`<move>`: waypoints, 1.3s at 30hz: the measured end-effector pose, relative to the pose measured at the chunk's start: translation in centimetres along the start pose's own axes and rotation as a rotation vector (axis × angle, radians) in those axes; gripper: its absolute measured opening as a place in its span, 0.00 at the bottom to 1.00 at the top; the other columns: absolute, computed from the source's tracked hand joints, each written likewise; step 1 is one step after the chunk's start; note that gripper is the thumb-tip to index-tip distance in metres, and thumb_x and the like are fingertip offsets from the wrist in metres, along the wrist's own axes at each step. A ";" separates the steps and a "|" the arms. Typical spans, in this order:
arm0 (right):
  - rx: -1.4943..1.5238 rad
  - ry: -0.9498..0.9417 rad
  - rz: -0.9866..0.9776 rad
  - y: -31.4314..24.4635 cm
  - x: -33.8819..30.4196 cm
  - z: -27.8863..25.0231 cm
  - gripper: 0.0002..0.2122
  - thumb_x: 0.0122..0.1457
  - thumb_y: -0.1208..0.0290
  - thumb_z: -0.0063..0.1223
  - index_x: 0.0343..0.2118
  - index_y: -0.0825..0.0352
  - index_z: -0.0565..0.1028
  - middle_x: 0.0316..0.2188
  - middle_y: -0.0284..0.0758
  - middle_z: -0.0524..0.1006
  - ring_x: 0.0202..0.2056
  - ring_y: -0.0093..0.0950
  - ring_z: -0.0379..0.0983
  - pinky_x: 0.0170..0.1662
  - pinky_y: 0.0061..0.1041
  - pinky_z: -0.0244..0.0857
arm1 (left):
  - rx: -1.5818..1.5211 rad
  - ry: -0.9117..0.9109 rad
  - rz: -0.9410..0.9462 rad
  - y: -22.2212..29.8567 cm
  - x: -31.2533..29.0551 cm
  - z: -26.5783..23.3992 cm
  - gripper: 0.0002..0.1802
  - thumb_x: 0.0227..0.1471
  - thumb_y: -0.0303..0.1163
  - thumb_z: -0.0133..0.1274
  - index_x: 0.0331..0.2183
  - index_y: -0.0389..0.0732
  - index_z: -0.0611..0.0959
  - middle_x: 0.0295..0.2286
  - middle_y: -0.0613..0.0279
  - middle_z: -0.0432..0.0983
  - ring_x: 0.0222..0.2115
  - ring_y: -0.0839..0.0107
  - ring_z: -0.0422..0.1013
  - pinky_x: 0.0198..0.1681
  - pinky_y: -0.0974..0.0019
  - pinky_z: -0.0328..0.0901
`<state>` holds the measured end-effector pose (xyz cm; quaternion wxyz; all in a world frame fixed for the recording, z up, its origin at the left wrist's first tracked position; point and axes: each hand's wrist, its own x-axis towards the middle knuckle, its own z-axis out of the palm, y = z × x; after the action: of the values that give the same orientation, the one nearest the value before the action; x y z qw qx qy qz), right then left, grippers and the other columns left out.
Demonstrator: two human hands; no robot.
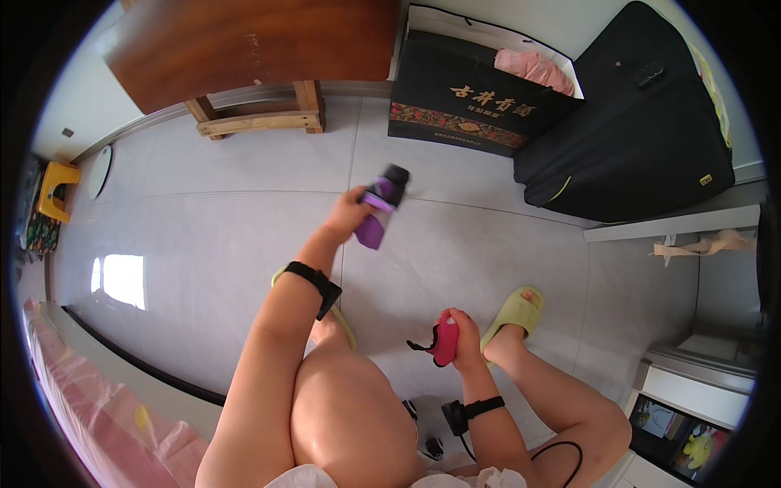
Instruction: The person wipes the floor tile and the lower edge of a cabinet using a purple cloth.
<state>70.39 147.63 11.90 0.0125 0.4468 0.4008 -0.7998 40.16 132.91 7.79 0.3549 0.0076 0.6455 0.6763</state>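
Observation:
My left hand (348,213) is stretched forward over the floor, its fingers closed round a purple and black item (371,233). That item has a dark, blunt upper end and a flat purple lower part; its exact kind is unclear. Nearer my body, between my knees, my right hand (466,340) grips a small pinkish-red item with black edging (444,345). A thin black strap sticks out from its left side. Part of it is covered by my fingers, and I cannot make out its kind. The two items are well apart.
Grey tiled floor (211,236) lies beneath. Ahead stand a wooden table (268,49), a large black paper bag (455,89) with pink cloth inside, and a black case (626,138). Pink bedding (106,398) is at lower left, a yellow stool (57,191) far left, a white cabinet (691,394) right.

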 end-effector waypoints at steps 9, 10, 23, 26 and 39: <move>0.101 -0.096 0.009 1.1 -5.1 -3.7 0.13 0.55 0.60 0.49 0.33 0.66 0.71 0.23 0.35 0.73 0.24 0.28 0.71 0.28 0.27 0.66 | -0.518 0.446 0.233 1.3 -14.6 -8.1 0.13 0.48 0.20 0.51 0.39 0.34 0.74 0.32 0.56 0.74 0.31 0.64 0.73 0.35 0.62 0.71; 0.152 -0.068 0.012 0.7 -5.6 -4.8 0.13 0.55 0.59 0.50 0.33 0.66 0.72 0.23 0.34 0.74 0.24 0.28 0.71 0.29 0.26 0.67 | -0.585 0.498 0.243 0.8 -16.7 -7.2 0.11 0.47 0.20 0.51 0.37 0.34 0.75 0.31 0.56 0.74 0.30 0.65 0.73 0.34 0.63 0.71; 0.387 -0.187 -0.094 3.2 -13.5 -11.3 0.10 0.54 0.56 0.46 0.30 0.57 0.71 0.26 0.26 0.73 0.28 0.27 0.70 0.35 0.30 0.65 | -0.642 1.048 -0.033 -17.6 -45.2 -3.2 0.16 0.40 0.16 0.49 0.37 0.29 0.73 0.31 0.52 0.72 0.29 0.59 0.71 0.31 0.56 0.69; 0.453 -0.150 -0.104 3.5 -15.2 -13.5 0.12 0.55 0.54 0.45 0.31 0.57 0.70 0.28 0.26 0.73 0.32 0.26 0.70 0.38 0.28 0.66 | -0.576 1.029 -0.123 -19.1 -49.5 -1.7 0.17 0.40 0.17 0.50 0.38 0.29 0.74 0.32 0.53 0.72 0.29 0.60 0.72 0.31 0.56 0.68; 0.450 -0.277 -0.111 2.2 -22.1 -19.6 0.20 0.51 0.44 0.44 0.43 0.50 0.69 0.46 0.23 0.69 0.49 0.24 0.63 0.53 0.32 0.56 | -0.518 0.955 0.002 -19.2 -61.7 5.3 0.19 0.43 0.19 0.50 0.42 0.30 0.75 0.33 0.52 0.73 0.32 0.60 0.71 0.33 0.57 0.67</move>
<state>98.31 151.41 21.03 -0.0764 0.3017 0.2314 -0.9218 97.82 105.68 19.42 0.0117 -0.3874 0.5473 0.7418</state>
